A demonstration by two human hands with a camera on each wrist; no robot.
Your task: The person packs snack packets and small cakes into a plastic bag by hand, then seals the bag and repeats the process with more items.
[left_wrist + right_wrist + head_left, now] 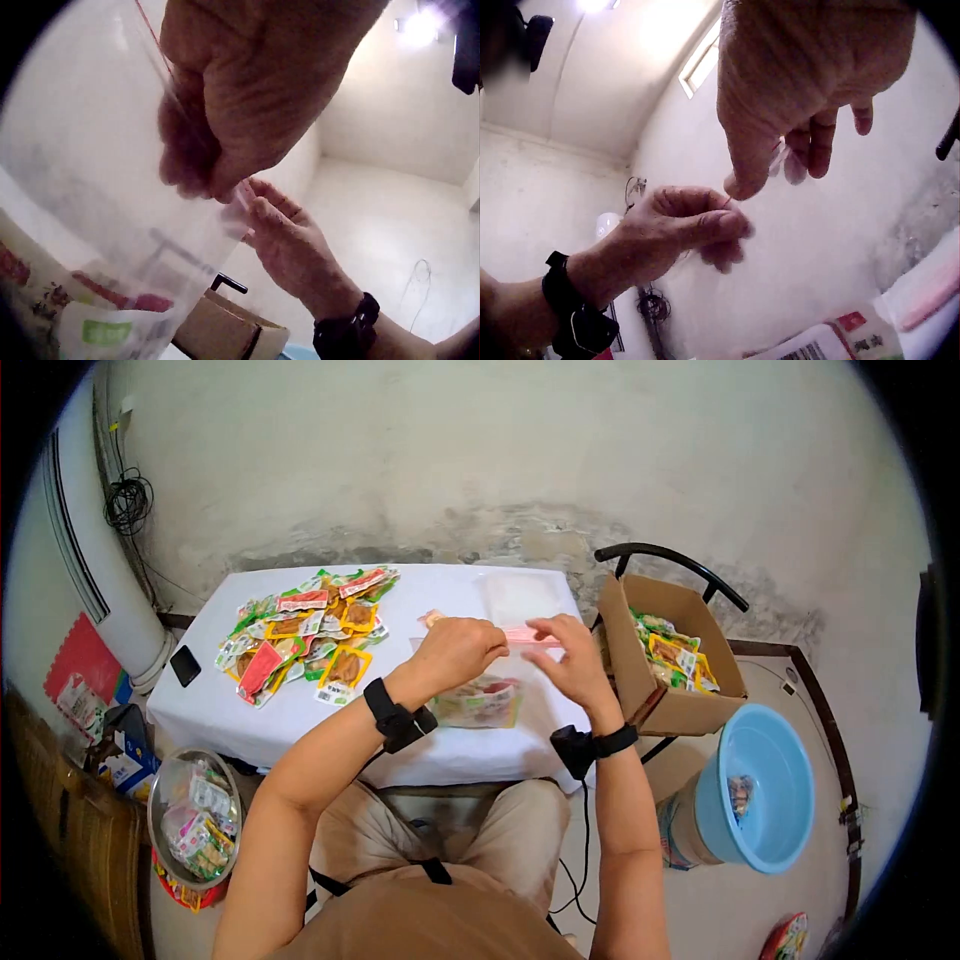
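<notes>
A clear zip bag (475, 705) with a thin red line along its top edge stands above the white-covered table, with snack packets inside it. My left hand (460, 652) grips the bag's top edge, fingers curled over it. At the right end of that edge my right hand (570, 657) pinches between thumb and fingers, its other fingers spread. In the left wrist view the bag's clear side (82, 150) fills the left, with a printed packet (97, 330) low inside. The right wrist view shows both hands close together at the red line.
A heap of snack packets (300, 625) covers the table's left part, near a phone (185, 665). Flat clear bags (525, 598) lie behind my hands. An open cardboard box (690, 705) of packets stands right, above a blue basin (785, 800). A metal bowl (153, 815) holds packets at left.
</notes>
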